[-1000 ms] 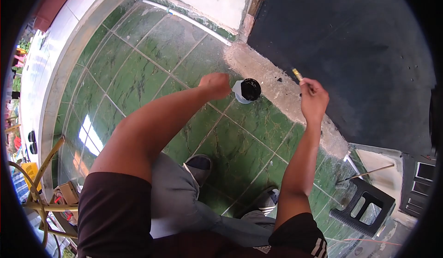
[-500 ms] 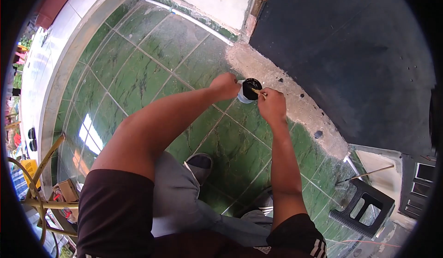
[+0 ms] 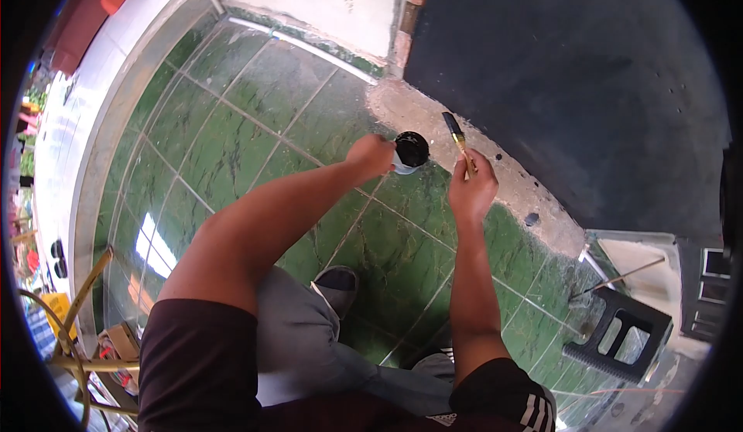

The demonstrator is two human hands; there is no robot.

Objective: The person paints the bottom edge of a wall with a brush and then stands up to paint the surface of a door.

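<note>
My left hand (image 3: 371,156) grips the side of a small white can of black paint (image 3: 409,152) that stands on the green tiled floor (image 3: 255,115) beside a rough concrete strip (image 3: 433,119). My right hand (image 3: 472,188) holds a thin paintbrush (image 3: 458,141) with a yellowish handle and black-loaded bristles. The brush points up and away, just right of the can, over the concrete strip and near the black-painted wall (image 3: 573,68).
Black drips dot the concrete strip. A black plastic stool (image 3: 619,335) stands at the lower right next to a white step. My shoes (image 3: 337,281) rest on the tiles below. A yellow chair frame (image 3: 73,331) sits at the lower left.
My right hand lifted the brush out of the paint can and moved it right, bristles now black and pointing up. My left hand stays on the can.
</note>
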